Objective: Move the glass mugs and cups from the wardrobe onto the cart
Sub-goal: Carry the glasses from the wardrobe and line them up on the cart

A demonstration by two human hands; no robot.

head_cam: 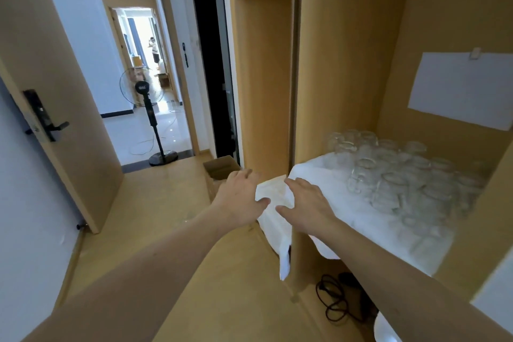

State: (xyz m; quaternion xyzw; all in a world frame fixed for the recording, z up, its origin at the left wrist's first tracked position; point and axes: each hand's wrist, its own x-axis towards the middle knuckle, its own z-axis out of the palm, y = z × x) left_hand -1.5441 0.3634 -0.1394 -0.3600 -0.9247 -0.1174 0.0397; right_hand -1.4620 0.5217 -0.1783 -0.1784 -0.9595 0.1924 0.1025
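Several clear glass mugs and cups [402, 175] stand crowded on a white cloth [313, 172] that covers a shelf inside the wooden wardrobe [344, 64]. My left hand [238, 197] hovers in front of the wardrobe's left edge with fingers spread and holds nothing. My right hand [308, 207] reaches over the cloth's hanging front corner, fingers straight and spread, well short of the glasses. No cart is in view.
A wardrobe upright post [295, 119] stands between my hands and the shelf. An open cardboard box [220, 168] sits on the floor by the wardrobe. Black cables [333, 297] lie under the shelf. A standing fan [152, 119] is in the open doorway; a person stands far down the hall.
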